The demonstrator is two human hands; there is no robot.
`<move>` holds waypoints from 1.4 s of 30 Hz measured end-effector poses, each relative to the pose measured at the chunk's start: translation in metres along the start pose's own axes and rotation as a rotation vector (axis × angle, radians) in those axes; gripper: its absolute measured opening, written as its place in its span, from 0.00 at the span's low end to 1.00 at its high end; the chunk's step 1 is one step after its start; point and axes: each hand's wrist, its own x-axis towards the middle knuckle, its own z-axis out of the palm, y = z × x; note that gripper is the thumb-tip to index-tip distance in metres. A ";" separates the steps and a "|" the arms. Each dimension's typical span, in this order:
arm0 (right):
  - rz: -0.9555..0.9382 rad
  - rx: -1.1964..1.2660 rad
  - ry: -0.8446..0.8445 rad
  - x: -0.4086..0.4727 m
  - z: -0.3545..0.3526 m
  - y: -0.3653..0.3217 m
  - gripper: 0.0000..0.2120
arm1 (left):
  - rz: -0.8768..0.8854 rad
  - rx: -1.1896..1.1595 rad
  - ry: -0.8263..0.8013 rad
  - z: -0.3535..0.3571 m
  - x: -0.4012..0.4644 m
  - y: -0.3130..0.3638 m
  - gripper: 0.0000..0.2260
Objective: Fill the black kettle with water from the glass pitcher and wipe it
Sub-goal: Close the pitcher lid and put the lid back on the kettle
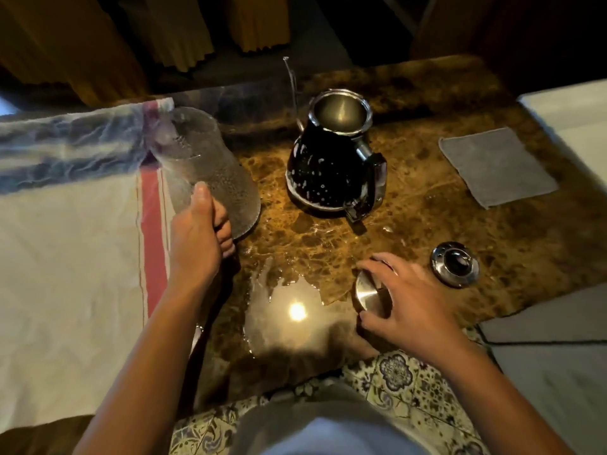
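The black kettle (331, 165) stands open on the brown marble table (427, 224), its outside speckled with water drops. To its left the textured glass pitcher (210, 162) is tilted, its mouth pointing away from me. My left hand (200, 231) grips the pitcher near its base. My right hand (404, 300) curls its fingers round a round metal lid (368, 293) near the table's front edge. The kettle's own lid (455, 264), silver with a black knob, lies at the right. A grey cloth (496, 165) lies flat at the back right.
A pool of spilled water (295, 310) spreads over the table's front, reflecting a lamp. A white cloth with a red stripe (82, 257) covers the left side. Yellow curtains (164, 27) hang behind the table. Patterned floor tiles (394, 376) show below its edge.
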 end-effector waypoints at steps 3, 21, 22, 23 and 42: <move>-0.053 0.094 0.057 0.012 -0.009 -0.022 0.37 | 0.039 -0.007 -0.046 -0.005 -0.003 0.000 0.27; -0.584 0.351 0.263 0.155 -0.112 -0.211 0.28 | 0.143 -0.159 -0.175 -0.021 -0.009 -0.005 0.21; -0.593 0.322 0.255 0.157 -0.112 -0.212 0.27 | 0.156 -0.164 -0.171 -0.022 -0.009 -0.006 0.21; -0.602 0.290 0.248 0.159 -0.113 -0.214 0.26 | 0.163 -0.164 -0.170 -0.023 -0.009 -0.005 0.22; -0.558 0.177 0.176 0.166 -0.071 -0.221 0.22 | 0.120 -0.184 -0.207 -0.028 -0.009 -0.011 0.23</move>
